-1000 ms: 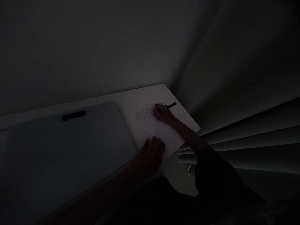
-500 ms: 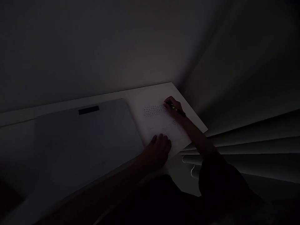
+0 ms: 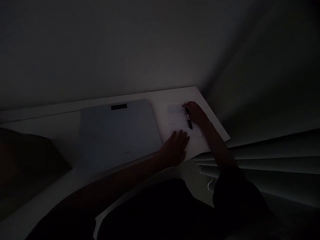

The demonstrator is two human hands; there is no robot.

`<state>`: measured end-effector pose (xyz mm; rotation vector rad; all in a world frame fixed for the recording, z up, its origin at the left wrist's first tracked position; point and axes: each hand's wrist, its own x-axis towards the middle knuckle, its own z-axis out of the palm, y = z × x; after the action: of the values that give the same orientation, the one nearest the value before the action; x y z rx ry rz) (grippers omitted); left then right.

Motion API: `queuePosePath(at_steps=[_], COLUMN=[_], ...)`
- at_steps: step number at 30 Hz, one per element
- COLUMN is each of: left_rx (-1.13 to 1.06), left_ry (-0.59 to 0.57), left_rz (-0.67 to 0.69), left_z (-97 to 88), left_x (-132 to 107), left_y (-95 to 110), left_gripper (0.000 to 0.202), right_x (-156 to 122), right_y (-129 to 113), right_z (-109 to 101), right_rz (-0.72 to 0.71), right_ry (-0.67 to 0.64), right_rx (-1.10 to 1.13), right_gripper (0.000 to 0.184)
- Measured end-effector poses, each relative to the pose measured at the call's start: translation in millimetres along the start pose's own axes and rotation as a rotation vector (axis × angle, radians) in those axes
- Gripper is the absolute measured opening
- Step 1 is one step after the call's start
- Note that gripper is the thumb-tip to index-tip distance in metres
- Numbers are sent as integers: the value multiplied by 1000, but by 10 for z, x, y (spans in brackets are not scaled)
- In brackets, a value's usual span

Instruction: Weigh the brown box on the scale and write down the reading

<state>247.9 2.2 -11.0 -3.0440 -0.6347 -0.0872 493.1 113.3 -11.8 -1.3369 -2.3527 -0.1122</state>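
The scene is very dark. My right hand (image 3: 197,112) grips a dark pen (image 3: 189,119) over a white sheet of paper (image 3: 178,120) that carries rows of small printed marks near its far edge. The pen's body points back toward me. My left hand (image 3: 176,146) rests flat on the near edge of the same sheet, fingers spread. The sheet lies at the right end of a pale desk (image 3: 62,125), close to the corner of the walls.
A large blue-grey mat or pad (image 3: 117,133) with a small black bar (image 3: 119,107) at its far edge lies left of the paper. A dark shape (image 3: 27,160) sits at the far left. Slatted blinds (image 3: 262,160) run along the right, below desk level.
The view has swung left, so desk and paper appear further right. My right hand turned the pen, which pointed away to the right and now points back toward me. My left hand stays on the sheet.
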Motion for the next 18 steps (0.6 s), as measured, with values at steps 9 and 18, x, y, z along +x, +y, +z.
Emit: queuePosePath(at_steps=[9,18], left_rx=[114,145], left_ry=[21,272], left_rz=[29,-34], left_z=[-154,-451], left_x=[-67,-1050], left_y=[55,-32], left_gripper=[61,29], right_x=[-33,33], right_y=[53,-114], right_z=[77,-87], right_rz=[24,85], right_ry=[-56,33], right_rx=[-86,-242], right_gripper=[40,36])
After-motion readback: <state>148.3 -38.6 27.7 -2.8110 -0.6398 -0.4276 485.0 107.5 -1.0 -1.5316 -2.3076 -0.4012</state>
